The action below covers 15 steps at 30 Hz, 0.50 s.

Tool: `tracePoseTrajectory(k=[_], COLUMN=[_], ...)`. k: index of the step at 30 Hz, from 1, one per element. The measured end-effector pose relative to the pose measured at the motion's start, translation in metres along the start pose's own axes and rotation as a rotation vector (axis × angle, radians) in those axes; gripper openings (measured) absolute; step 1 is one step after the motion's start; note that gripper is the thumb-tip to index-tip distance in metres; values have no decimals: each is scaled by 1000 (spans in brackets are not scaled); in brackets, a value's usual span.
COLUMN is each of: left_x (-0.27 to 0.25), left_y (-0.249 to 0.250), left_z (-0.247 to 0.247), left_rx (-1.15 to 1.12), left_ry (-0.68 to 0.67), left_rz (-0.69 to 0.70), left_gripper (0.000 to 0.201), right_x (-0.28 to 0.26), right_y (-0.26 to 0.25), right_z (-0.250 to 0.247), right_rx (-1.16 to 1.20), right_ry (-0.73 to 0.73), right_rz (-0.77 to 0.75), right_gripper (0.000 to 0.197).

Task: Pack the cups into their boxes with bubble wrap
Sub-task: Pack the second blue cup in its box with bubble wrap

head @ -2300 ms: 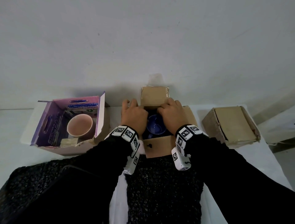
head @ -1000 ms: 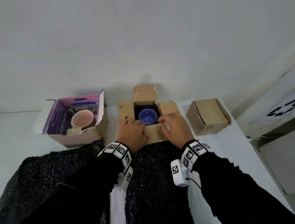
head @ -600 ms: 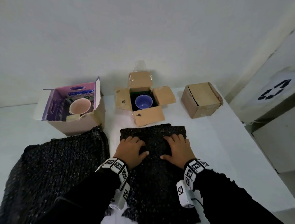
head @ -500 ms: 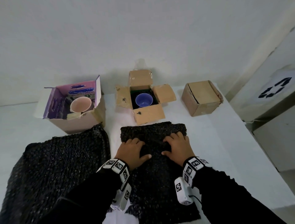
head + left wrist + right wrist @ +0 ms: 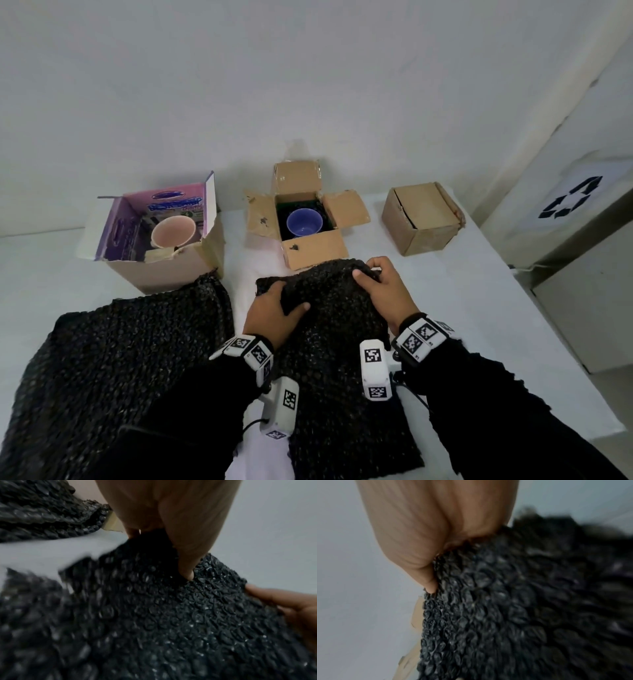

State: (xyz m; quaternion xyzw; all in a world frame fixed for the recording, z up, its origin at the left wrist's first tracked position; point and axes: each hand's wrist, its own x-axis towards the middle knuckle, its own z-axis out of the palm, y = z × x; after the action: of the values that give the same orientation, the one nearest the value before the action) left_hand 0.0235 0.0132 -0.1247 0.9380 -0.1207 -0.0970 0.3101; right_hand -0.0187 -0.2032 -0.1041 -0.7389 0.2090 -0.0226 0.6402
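Note:
A blue cup [image 5: 304, 222] sits in the open brown box [image 5: 315, 253] at the table's middle back. A pink cup [image 5: 173, 231] stands in the open purple-lined box [image 5: 171, 272] on the left. In front of the brown box lies a sheet of black bubble wrap [image 5: 337, 359]. My left hand [image 5: 274, 306] grips its far left part, thumb on top. My right hand [image 5: 383, 284] pinches its far right corner and lifts that edge. The left wrist view shows the bubble wrap [image 5: 171, 615] under my thumb; in the right wrist view the bubble wrap [image 5: 505, 608] hangs from my fingers.
A second, larger sheet of black bubble wrap [image 5: 113, 370] lies at the front left. A closed brown box [image 5: 423, 217] stands at the back right. The white table [image 5: 479, 308] ends at the right, beside a grey bin with a recycling sign [image 5: 570, 202].
Both hands left the brown box's flaps and came back to the middle bubble wrap. They lay flat on it before; now they grip its far edge and lift it.

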Motion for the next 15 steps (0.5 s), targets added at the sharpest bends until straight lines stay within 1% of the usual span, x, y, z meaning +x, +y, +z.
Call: tracePoseTrajectory(k=[1, 2, 4, 5, 7, 9, 10, 11, 12, 13, 14, 15], left_x=[1, 1, 3, 4, 5, 8, 9, 11, 13, 14, 15, 16], left_y=[2, 4, 9, 11, 18, 25, 31, 37, 45, 52, 58, 62], left_z=[-3, -7, -15, -18, -25, -32, -36, -39, -43, -46, -50, -54], left_rx=[-22, -32, -40, -46, -80, -164, -220, -288, -361, -418, -451, -455], left_ry=[6, 11, 21, 20, 20, 66, 104, 140, 166, 176, 178, 186], left_rz=[38, 86, 187, 220, 230, 213, 199, 184, 176, 170, 165, 171], left_gripper=[42, 33, 24, 21, 17, 21, 26, 32, 41, 50, 58, 62], right_x=[-1, -2, -2, -1, 1, 0, -2, -3, -4, -5, -5, -4], right_y=[-2, -6, -14, -20, -30, -38, -41, -42, -45, -46, -48, -53], right_z=[-2, -4, -9, -12, -15, -12, -7, -3, 2, 7, 11, 13], right_rx=[38, 51, 36, 15, -57, -65, -68, -102, -177, -255, -325, -383], right_ry=[-11, -27, -57, -74, -107, -179, -238, -291, -327, -350, -354, -342], right_rz=[17, 22, 15, 8, -15, -54, -83, -116, -128, -146, -163, -172], right_gripper=[21, 27, 39, 42, 38, 32, 44, 65, 81, 84, 71, 50])
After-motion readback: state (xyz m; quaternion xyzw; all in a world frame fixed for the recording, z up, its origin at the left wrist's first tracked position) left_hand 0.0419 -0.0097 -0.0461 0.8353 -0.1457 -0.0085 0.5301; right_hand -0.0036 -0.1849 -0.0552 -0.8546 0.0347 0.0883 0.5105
